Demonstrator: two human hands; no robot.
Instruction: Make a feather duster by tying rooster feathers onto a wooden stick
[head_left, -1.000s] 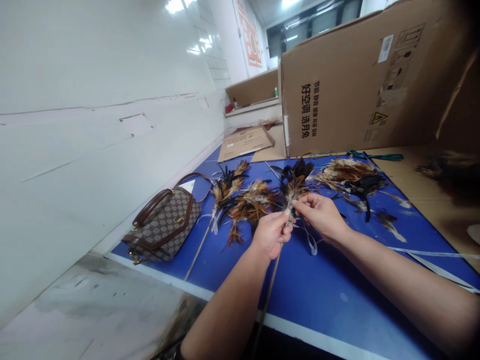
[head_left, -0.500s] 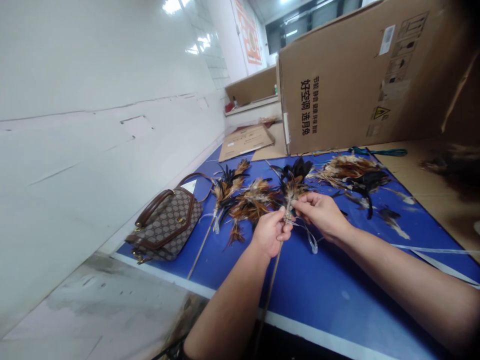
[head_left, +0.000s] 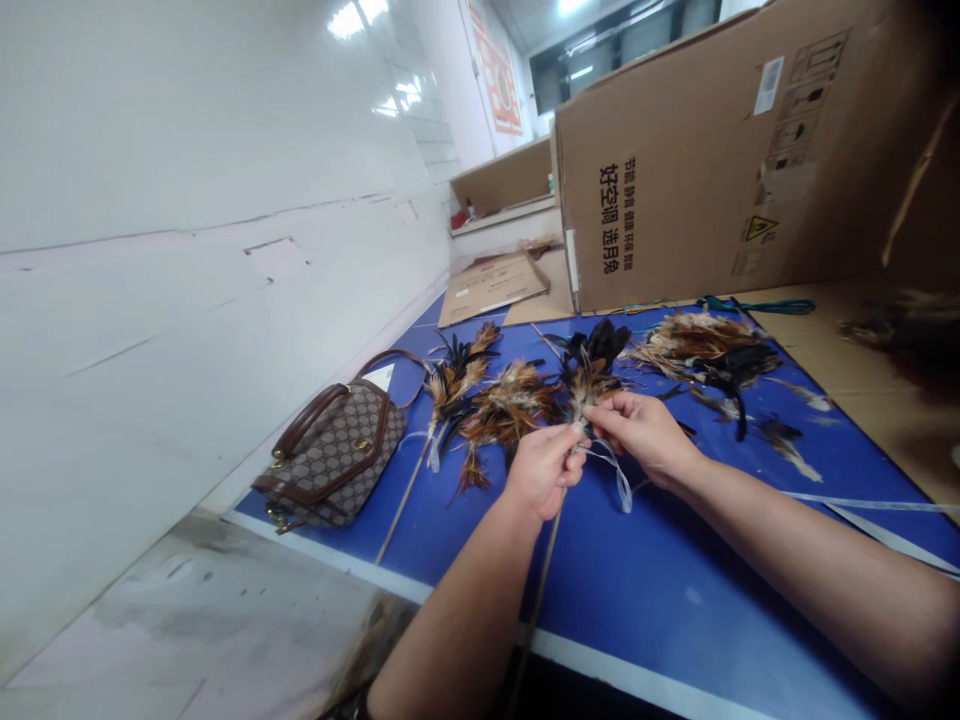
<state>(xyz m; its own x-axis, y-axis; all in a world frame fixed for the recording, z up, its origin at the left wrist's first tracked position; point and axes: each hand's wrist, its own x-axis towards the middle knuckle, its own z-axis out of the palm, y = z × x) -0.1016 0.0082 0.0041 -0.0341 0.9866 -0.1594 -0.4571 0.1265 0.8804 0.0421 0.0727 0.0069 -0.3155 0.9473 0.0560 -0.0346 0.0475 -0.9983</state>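
Note:
My left hand (head_left: 546, 468) is closed around a feather duster (head_left: 598, 352) just below its feathers. Dark and brown feathers fan out above my fingers, and a thin stick (head_left: 546, 575) runs down from them past the table edge. With thumb and fingertips, my right hand (head_left: 643, 434) pinches the base of the feathers, close beside my left thumb. A loop of clear plastic strip (head_left: 623, 490) hangs between my hands; its other end is hidden by my fingers. To the left, a loose pile of brown feathers (head_left: 517, 395) lies against another feathered stick (head_left: 401, 505).
On the blue table (head_left: 637, 590), a patterned handbag (head_left: 337, 455) stands at left by the white wall. More feathers (head_left: 705, 345) lie at right, near a long clear strip (head_left: 862, 501). A large cardboard box (head_left: 690, 180) rises behind, with flat cardboard (head_left: 491, 287) beside it.
My left thumb has shifted slightly up and right, toward my right fingertips. The feathers in my hands tilt a little further right. Both hands keep their hold.

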